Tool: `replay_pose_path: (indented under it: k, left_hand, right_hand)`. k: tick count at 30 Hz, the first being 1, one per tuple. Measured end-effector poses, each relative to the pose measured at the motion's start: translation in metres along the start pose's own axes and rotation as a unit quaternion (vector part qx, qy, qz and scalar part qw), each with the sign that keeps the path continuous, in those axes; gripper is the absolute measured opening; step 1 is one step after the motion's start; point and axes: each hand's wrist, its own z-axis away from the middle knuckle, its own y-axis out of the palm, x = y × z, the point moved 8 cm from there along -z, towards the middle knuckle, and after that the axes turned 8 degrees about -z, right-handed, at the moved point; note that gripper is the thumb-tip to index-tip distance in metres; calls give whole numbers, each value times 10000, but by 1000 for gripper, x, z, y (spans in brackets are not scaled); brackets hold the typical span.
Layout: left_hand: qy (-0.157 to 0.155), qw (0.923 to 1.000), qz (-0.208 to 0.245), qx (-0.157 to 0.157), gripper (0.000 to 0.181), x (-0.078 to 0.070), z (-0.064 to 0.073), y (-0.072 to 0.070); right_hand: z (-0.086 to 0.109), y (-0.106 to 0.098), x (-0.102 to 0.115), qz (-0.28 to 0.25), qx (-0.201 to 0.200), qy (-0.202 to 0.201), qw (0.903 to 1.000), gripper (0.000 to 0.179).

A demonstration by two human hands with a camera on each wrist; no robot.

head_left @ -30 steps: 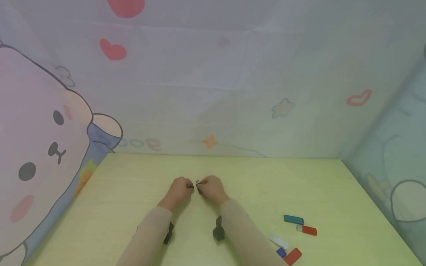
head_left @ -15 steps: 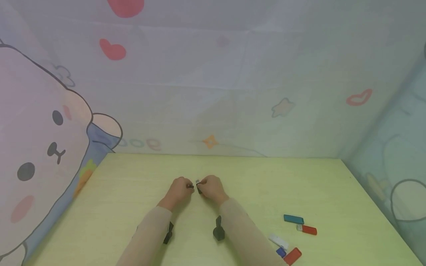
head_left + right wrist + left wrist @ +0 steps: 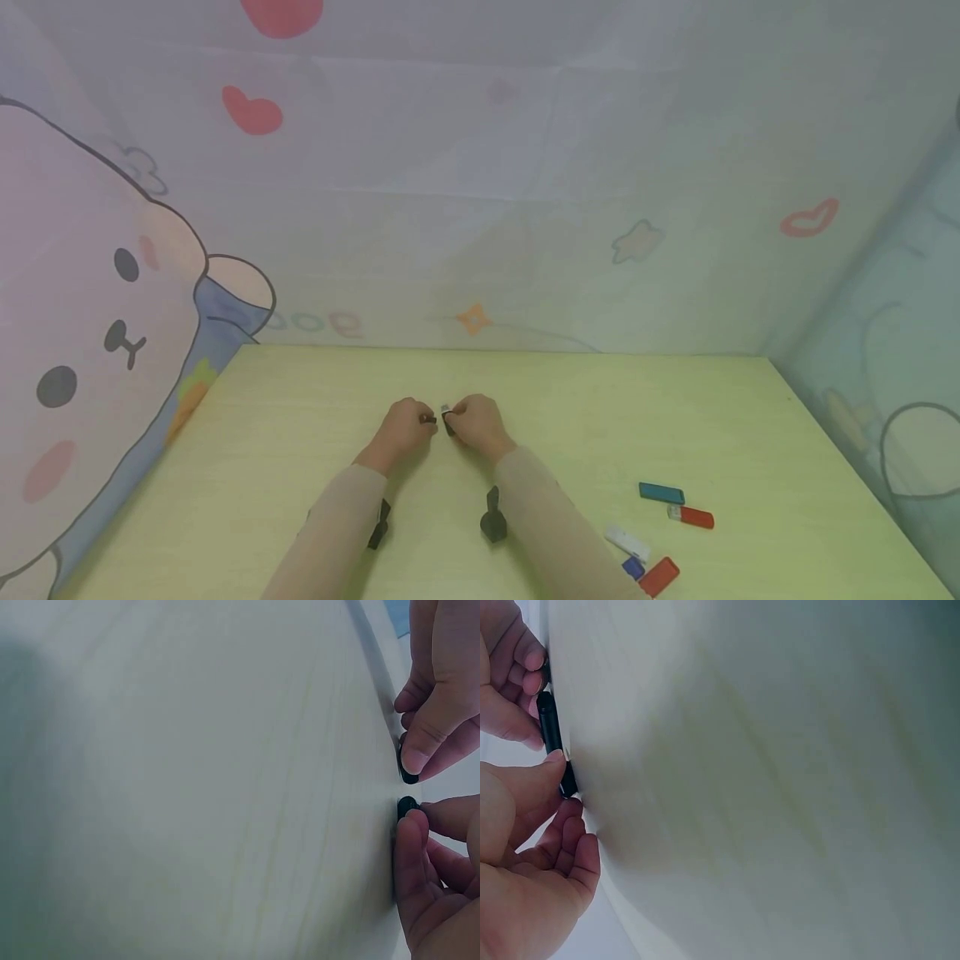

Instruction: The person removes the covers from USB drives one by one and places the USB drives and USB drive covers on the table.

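Observation:
Near the middle of the pale yellow table (image 3: 570, 433), my left hand (image 3: 405, 427) pinches a narrow black piece (image 3: 428, 419) between thumb and fingers. The left wrist view shows this black piece (image 3: 552, 727) reaching out past the left thumb. Just to the right, my right hand (image 3: 477, 423) pinches a black USB stick (image 3: 448, 423) whose metal plug (image 3: 446, 408) points away from me. A small gap separates the two held things. Fingers hide much of each, and I cannot tell whether the left piece is a cap. In the right wrist view, only the stick's dark end (image 3: 407, 806) shows.
At the front right lie a teal piece (image 3: 662, 493), a red USB stick (image 3: 693, 517) with its plug showing, a white stick (image 3: 627, 543), a small blue piece (image 3: 633, 568) and another red piece (image 3: 660, 577). A printed cloth (image 3: 525, 208) hangs behind the table.

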Motion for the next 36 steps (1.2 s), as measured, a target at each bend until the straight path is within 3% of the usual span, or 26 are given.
replay_pose_path:
  k: [12, 17, 29, 36]
  left_hand:
    - [-53, 10000, -53, -18, 30, 1, 2, -2]
    - [-42, 9998, -151, -89, 36, -5, 3, -12]
    - [518, 9985, 22, -184, 43, -55, 11, -43]
    - [775, 9967, 105, -211, 43, -84, 17, -45]
  right_hand:
    - [1, -2, -2, -364, 207, 32, 9991, 24]
    - [4, -14, 11, -201, 320, -311, 9988, 35]
    - [28, -73, 31, -44, 255, -920, 9954, 36]
    - [55, -110, 40, 310, 150, -1133, 9930, 34]
